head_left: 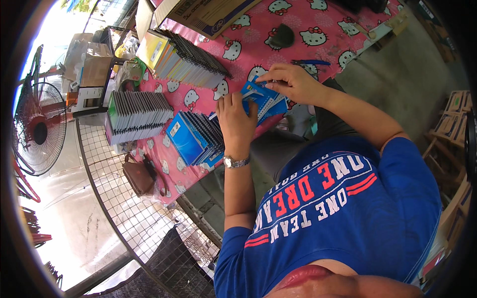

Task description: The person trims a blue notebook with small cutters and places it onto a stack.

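Small blue notebooks [269, 105] with white punched edges lie at the table's near edge, between my two hands. My left hand [235, 119], with a watch at its wrist, closes over their left side, thumb along the cover. My right hand [297, 85] reaches in from the right, its fingers bent onto the far end of the top notebook; its fingertips partly hide that end. Beside my left hand leans a row of blue spiral notebooks [185, 139] with black coils. Blue-handled pliers [311, 62] lie just beyond my right hand.
On the pink patterned tablecloth [196, 82] stand a large row of coil-bound notebooks [171, 57] and a grey-edged stack [136, 116]. A cardboard box [206, 17], a dark rounded object [282, 37] and a brown pouch [138, 175] are also there. A fan [39, 129] stands far left.
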Demonstrator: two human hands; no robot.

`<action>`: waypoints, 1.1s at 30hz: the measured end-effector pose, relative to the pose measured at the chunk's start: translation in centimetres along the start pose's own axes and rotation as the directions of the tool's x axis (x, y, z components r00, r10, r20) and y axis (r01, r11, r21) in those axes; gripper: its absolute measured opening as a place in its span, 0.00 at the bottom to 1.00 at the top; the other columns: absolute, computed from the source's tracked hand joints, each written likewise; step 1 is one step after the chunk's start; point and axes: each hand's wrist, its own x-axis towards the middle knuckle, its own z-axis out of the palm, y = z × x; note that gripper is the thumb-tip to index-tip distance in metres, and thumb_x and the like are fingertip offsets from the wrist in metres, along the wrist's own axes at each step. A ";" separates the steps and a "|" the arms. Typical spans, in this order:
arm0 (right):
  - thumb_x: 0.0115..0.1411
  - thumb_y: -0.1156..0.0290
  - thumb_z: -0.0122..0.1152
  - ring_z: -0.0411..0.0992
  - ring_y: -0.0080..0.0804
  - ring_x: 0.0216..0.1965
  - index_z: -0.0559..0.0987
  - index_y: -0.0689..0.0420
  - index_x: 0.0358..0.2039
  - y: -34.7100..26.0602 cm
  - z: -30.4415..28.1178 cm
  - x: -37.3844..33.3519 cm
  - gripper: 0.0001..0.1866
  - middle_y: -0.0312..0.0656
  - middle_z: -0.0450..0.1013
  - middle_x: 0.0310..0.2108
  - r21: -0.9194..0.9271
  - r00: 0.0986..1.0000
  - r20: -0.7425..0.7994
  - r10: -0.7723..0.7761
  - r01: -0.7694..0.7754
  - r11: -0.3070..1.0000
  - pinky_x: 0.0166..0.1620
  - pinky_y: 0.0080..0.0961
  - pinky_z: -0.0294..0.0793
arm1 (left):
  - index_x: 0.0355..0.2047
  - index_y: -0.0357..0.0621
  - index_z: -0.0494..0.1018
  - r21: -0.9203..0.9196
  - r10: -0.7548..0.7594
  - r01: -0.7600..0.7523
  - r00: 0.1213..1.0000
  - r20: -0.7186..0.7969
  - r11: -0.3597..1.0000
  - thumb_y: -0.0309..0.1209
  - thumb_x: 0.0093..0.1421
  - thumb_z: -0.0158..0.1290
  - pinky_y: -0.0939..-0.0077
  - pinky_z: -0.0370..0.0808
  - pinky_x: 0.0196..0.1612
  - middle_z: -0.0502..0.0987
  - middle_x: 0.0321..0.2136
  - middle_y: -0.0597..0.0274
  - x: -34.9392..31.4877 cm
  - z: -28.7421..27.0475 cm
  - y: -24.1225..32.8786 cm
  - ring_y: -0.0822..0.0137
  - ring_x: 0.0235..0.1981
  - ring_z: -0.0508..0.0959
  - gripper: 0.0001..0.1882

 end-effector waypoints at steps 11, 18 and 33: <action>0.58 0.80 0.58 0.72 0.36 0.40 0.81 0.54 0.47 1.3 -1.3 3.2 0.16 0.41 0.70 0.37 -0.035 0.933 0.296 -0.204 0.224 0.974 0.43 0.30 0.72 | 0.38 0.37 0.71 -0.004 0.092 -0.092 0.995 0.030 0.996 0.30 0.56 0.55 0.54 0.66 0.51 0.73 0.33 0.48 0.2 0.0 0.1 0.47 0.41 0.72 0.11; 0.61 0.75 0.58 0.74 0.39 0.38 0.75 0.55 0.54 0.0 -2.7 2.0 0.19 0.45 0.72 0.37 0.138 0.907 0.374 0.195 -0.262 0.955 0.41 0.32 0.73 | 0.44 0.40 0.71 0.005 0.126 -0.126 0.991 0.041 0.992 0.30 0.57 0.54 0.54 0.63 0.54 0.75 0.37 0.51 0.9 0.4 1.4 0.50 0.43 0.73 0.15; 0.56 0.62 0.65 0.73 0.46 0.47 0.72 0.56 0.46 10.0 -5.8 7.7 0.21 0.45 0.72 0.48 -0.574 0.995 0.085 0.056 0.002 0.819 0.51 0.42 0.72 | 0.45 0.47 0.71 -0.092 0.199 -0.195 0.979 0.033 0.976 0.34 0.60 0.55 0.47 0.56 0.62 0.77 0.41 0.58 -0.2 1.0 0.4 0.56 0.47 0.74 0.14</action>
